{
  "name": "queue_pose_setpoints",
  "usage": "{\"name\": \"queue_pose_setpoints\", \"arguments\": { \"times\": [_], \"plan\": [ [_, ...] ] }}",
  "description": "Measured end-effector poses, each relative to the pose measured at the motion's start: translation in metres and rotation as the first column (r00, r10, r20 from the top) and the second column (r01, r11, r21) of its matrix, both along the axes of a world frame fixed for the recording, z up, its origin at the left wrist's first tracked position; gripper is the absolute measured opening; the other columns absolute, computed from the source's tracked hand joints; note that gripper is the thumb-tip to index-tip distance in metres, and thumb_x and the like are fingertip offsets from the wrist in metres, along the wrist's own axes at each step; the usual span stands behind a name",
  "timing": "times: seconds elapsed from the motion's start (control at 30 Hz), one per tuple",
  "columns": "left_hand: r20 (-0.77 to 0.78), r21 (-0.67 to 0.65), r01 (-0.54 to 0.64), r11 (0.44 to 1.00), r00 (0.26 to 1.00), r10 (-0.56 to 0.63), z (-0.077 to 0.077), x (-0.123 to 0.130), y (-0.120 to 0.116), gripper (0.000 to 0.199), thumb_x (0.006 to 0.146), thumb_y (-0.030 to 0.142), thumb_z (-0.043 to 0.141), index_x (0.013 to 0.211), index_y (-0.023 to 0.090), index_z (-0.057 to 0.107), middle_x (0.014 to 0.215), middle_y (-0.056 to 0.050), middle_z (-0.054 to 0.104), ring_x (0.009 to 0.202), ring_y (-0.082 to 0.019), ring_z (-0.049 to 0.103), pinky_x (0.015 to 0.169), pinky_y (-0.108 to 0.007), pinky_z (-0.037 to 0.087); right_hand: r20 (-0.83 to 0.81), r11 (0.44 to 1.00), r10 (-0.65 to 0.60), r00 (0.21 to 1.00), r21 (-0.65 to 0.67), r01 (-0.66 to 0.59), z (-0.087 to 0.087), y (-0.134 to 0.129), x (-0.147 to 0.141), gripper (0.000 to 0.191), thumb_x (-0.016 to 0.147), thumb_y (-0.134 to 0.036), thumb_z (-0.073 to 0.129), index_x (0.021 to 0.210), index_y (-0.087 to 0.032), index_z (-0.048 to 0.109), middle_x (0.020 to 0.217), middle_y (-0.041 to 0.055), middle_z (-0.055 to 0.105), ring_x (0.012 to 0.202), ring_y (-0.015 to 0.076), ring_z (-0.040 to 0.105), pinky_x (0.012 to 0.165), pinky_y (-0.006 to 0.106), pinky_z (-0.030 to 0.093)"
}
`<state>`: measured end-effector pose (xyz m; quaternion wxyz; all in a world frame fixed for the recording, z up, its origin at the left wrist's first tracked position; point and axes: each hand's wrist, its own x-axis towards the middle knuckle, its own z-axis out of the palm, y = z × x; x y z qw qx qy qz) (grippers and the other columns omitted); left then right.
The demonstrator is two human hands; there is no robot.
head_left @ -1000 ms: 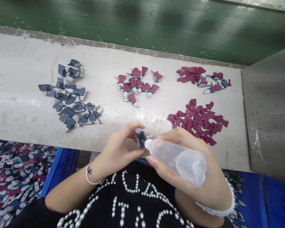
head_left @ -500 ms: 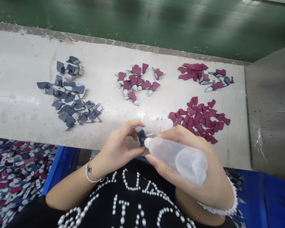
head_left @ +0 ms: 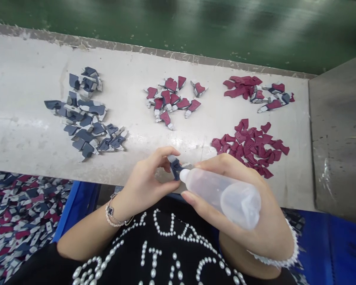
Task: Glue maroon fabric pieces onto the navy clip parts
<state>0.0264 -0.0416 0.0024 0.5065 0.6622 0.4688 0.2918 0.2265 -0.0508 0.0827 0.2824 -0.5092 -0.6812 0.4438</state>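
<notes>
Left hand: thumb and fingers closed in a tight pinch on a small navy-and-grey part, grip firm, held just off the bench edge.
Right hand: grip wrapped round a translucent plastic squeeze bottle, fingers curled, bottle tilted, nozzle tip touching or just beside the part. Contents can't be told.
Bench: carries a navy-and-grey pile, a maroon-and-grey pile, a mixed maroon pile and loose maroon pieces, the loose pieces nearest the right hand.
Below: blue crate at lower left, heaped with mixed pieces.
Risk: part is small and the pinch narrow, so nozzle pressure could knock it loose, into the crate or onto the floor. A hard squeeze could over-wet the part or drip on the bench. A slip of the tip could smear the left fingers.
</notes>
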Motion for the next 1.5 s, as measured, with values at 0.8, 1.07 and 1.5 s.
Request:
{"name": "queue_pose_setpoints", "arguments": {
  "times": [0.8, 1.07, 1.5],
  "plan": [
    [-0.068, 0.178, -0.061, 0.982, 0.995, 0.074, 0.0038, 0.0022, 0.0008, 0.049, 0.078, 0.02, 0.079, 0.118, 0.027, 0.052, 0.099, -0.001, 0.066, 0.082, -0.016, 0.069, 0.072, -0.028, 0.056, 0.109, 0.995, -0.045, 0.993, 0.09, 0.036, 0.0055, -0.0053, 0.0004, 0.015, 0.088, -0.024, 0.068, 0.092, -0.027, 0.054, 0.065, -0.0037, 0.06, 0.049, 0.0151, 0.059, 0.043, 0.029, 0.046],
    [-0.016, 0.113, -0.093, 0.989, 0.995, 0.096, 0.0061, 0.0015, 0.0025, 0.049, 0.078, 0.023, 0.08, 0.118, 0.027, 0.052, 0.095, 0.0, 0.066, 0.084, -0.017, 0.069, 0.077, -0.032, 0.056, 0.101, 0.994, -0.055, 0.993, 0.097, 0.045, 0.0077, -0.0056, 0.0034, 0.017, 0.088, -0.026, 0.07, 0.094, -0.028, 0.053, 0.068, -0.0039, 0.063, 0.048, 0.0151, 0.06, 0.043, 0.03, 0.048],
    [0.016, 0.085, -0.056, 0.995, 0.998, 0.055, 0.0082, 0.0018, -0.0002, 0.051, 0.077, 0.017, 0.079, 0.119, 0.027, 0.053, 0.103, -0.002, 0.067, 0.091, -0.019, 0.069, 0.08, -0.032, 0.057, 0.089, 0.994, -0.069, 0.994, 0.097, 0.06, 0.0079, -0.0064, 0.0014, 0.02, 0.087, -0.029, 0.072, 0.095, -0.029, 0.054, 0.072, -0.0043, 0.065, 0.054, 0.0139, 0.064, 0.047, 0.025, 0.052]
  ]
}}
